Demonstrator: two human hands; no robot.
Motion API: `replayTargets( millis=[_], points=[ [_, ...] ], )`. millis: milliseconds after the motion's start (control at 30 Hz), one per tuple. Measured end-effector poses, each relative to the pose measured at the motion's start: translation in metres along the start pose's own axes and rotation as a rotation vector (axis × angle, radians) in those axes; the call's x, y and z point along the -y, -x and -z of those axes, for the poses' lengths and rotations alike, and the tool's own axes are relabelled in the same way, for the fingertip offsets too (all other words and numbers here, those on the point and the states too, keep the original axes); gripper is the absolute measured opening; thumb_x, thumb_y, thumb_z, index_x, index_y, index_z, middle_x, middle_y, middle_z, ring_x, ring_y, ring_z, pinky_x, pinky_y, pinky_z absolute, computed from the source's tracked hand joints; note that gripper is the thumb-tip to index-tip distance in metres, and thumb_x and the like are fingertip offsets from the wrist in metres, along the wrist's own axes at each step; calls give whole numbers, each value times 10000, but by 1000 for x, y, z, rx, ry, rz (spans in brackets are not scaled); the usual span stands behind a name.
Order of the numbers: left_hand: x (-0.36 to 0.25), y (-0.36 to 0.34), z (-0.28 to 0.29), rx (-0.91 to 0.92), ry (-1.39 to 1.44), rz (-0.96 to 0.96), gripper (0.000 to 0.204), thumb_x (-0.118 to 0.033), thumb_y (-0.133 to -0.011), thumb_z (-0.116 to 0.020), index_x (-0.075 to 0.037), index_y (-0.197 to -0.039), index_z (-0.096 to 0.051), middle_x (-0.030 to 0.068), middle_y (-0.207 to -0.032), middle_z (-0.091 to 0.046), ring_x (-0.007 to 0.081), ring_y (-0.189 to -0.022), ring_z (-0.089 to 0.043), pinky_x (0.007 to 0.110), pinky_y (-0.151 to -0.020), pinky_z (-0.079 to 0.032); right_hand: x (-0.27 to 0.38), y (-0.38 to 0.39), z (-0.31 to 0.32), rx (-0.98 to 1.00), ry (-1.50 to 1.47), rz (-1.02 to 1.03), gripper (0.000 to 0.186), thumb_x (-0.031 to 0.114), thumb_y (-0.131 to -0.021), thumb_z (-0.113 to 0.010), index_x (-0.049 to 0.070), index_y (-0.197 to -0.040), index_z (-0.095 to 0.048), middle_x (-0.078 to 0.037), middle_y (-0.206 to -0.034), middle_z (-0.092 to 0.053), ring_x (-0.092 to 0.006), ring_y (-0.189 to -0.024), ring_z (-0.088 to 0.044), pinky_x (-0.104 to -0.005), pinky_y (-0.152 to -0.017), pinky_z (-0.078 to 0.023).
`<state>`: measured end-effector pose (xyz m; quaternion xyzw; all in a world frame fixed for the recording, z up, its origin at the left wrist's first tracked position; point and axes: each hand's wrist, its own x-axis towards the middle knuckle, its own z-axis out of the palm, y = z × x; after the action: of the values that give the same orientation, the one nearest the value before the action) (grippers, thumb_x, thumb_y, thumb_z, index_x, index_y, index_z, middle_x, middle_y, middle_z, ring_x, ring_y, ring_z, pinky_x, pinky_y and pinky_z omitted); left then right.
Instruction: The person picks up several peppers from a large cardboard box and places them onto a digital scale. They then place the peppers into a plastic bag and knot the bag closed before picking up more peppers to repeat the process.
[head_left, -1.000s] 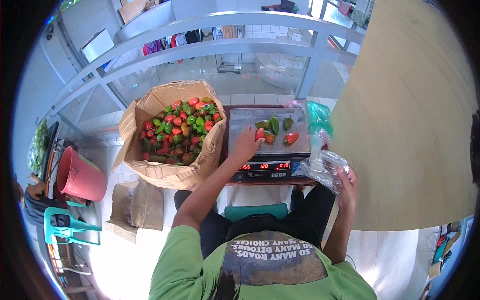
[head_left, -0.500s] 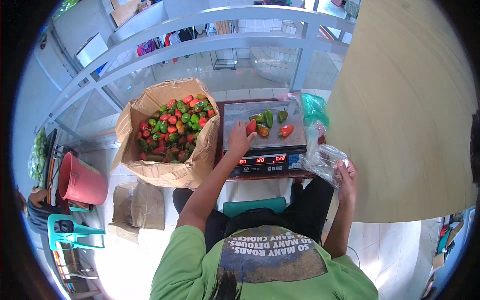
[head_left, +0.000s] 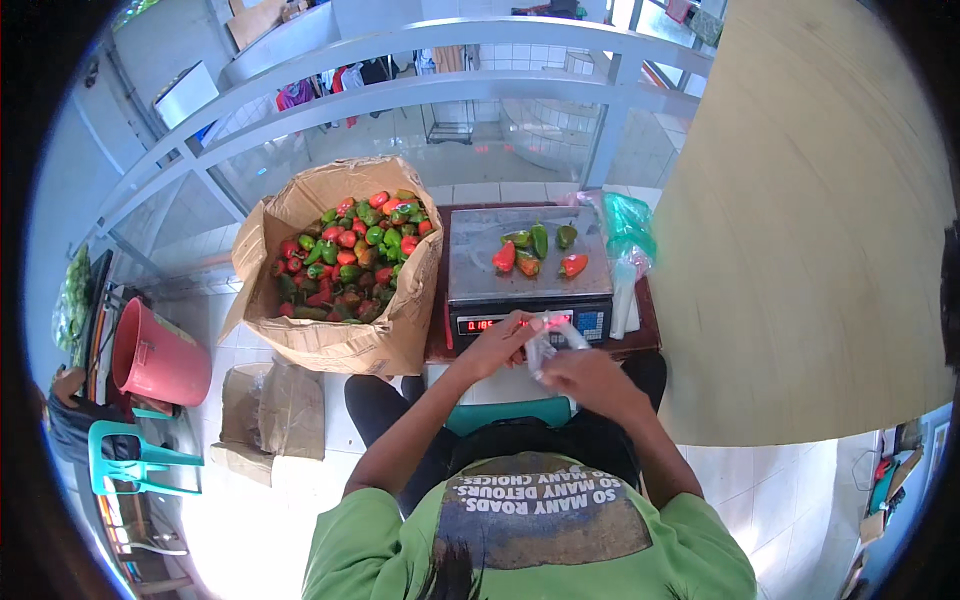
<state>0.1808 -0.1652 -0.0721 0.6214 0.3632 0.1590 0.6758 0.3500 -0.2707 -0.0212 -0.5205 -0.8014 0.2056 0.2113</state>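
Observation:
A clear plastic bag (head_left: 541, 352) is bunched between my hands in front of the weighing scale. My right hand (head_left: 592, 382) is closed on it, partly smeared by motion. My left hand (head_left: 497, 347) pinches at the bag's other side, its fingertips partly hidden. Just beyond them, several red and green bell peppers lie on the scale's flat metal plate (head_left: 480, 285), among them a red pepper (head_left: 504, 257) at the left and a green pepper (head_left: 540, 240) near the middle. My hands and the bag cover part of the lit red display (head_left: 478, 326).
Left of the scale stands a big open cardboard box (head_left: 345, 350) of red and green peppers. Green and clear plastic bags (head_left: 628, 228) lie to its right. A wooden panel (head_left: 800, 250) rises at the right. A red bin (head_left: 160, 355) and teal chair (head_left: 130, 460) stand far left.
My left hand has left the red pepper on the plate and come back toward me. The right hand has brought the plastic bag leftward, and both hands now meet at it.

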Motion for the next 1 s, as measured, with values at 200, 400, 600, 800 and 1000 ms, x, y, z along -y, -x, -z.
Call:
replayTargets(
  millis=[200,400,600,800,1000],
  points=[
    [37,11,12,-111,-335,-282,456,-285,-772,-639,-12,-1097,-472,123,-872,-588,183,-762,-575,299,-668,-465,19,-16,-20,152,74,155,134,172,-809,-501,52,-846,-550,-126,-786,-555,-294,-747,-581,-403,-652,-454],
    [27,-26,37,-494,-555,-409,371,-211,-751,-633,-23,-1038,-492,154,-961,-504,281,-878,-536,377,-750,-443,19,-9,-14,110,-37,61,156,187,-808,-502,39,-823,-550,-159,-780,-573,-335,-745,-578,-427,-653,-444],
    [31,-112,35,-797,-881,-241,398,-216,-696,-674,-33,-1001,-496,135,-985,-499,294,-949,-497,400,-831,-406,-2,19,-1,17,-59,-102,162,168,-787,-533,6,-803,-525,-186,-749,-554,-364,-707,-553,-418,-608,-418],
    [34,-123,40,-827,-917,-239,394,-215,-678,-672,-33,-986,-506,141,-943,-519,308,-933,-505,402,-803,-418,-5,25,9,-50,-115,-245,151,120,-752,-588,3,-830,-532,-186,-723,-545,-354,-667,-543,-380,-577,-402],
    [-22,-68,53,-731,-748,-415,362,-195,-677,-684,-31,-956,-521,150,-932,-517,320,-893,-522,389,-784,-433,-15,21,6,-92,-131,-282,168,130,-759,-587,1,-860,-550,-197,-727,-548,-347,-648,-541,-371,-577,-405]
  ],
)
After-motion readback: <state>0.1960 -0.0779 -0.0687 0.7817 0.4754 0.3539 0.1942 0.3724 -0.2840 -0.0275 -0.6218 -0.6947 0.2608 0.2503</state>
